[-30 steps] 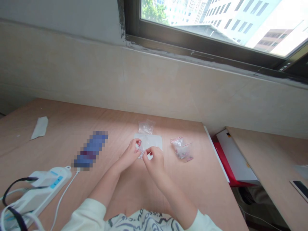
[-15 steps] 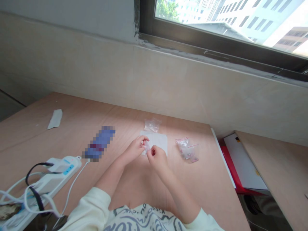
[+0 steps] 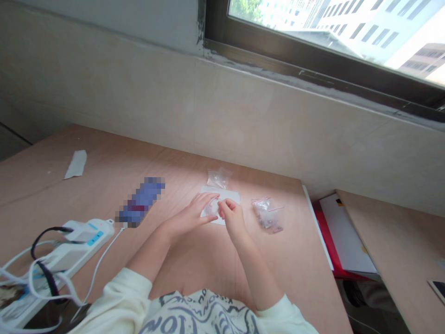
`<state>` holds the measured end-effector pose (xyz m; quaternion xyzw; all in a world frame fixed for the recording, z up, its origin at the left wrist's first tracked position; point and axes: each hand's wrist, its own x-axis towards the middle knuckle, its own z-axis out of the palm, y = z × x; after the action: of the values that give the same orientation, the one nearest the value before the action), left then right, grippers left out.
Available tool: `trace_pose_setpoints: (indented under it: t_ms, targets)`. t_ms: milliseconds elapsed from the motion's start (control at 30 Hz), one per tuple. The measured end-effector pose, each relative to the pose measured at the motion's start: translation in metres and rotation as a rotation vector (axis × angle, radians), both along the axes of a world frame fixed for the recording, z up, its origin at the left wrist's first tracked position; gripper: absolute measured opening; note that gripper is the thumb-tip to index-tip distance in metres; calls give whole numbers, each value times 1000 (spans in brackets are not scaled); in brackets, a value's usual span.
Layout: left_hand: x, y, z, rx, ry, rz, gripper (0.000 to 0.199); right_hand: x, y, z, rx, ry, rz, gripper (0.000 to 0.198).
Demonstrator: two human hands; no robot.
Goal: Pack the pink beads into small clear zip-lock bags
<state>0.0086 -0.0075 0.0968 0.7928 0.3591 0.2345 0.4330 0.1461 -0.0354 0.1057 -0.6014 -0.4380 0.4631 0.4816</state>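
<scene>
A small clear plastic bag [image 3: 210, 208] is between my two hands, over a white sheet of paper [image 3: 229, 195]. My left hand [image 3: 194, 212] curves around the bag's left side, thumb and fingers spread apart. My right hand [image 3: 232, 214] is closed in a pinch at the bag's right edge; what its fingertips hold is too small to make out. Just beyond the paper lie more clear bags [image 3: 219, 177]. To the right of the paper is a zip bag with small items inside [image 3: 268, 215].
On the left are a phone [image 3: 141, 202] with a white cable, a power strip [image 3: 78, 248] with several cords, and a scrap of white paper [image 3: 75, 164]. A wall and window [image 3: 278, 46] stand behind the table. Beyond the table's right edge is a gap holding a red-and-white folder [image 3: 347, 236].
My left hand's fingers have spread from a pinch to a wide curve around the clear bag. My right hand has turned slightly, still pinching. The camera view has shifted a little.
</scene>
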Motion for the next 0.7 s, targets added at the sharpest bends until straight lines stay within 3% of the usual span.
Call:
trace_pose_setpoints:
  t_ms: [133, 267, 367, 533, 700]
  targets:
    - [-5, 4, -3, 9, 40, 86, 46, 3, 1, -21, -18, 95, 80, 23]
    - [-14, 7, -5, 3, 117, 201, 46, 11, 0, -63, -13, -231, 11, 7]
    - [-20, 7, -9, 8, 145, 247, 42, 13, -2, -88, 16, -450, 43, 15]
    - [-23, 9, -15, 2, 188, 237, 41, 11, -2, -93, 55, -579, 136, 15]
    - [-24, 14, -28, 6, 194, 210, 42, 13, -2, -89, 68, -571, 144, 10]
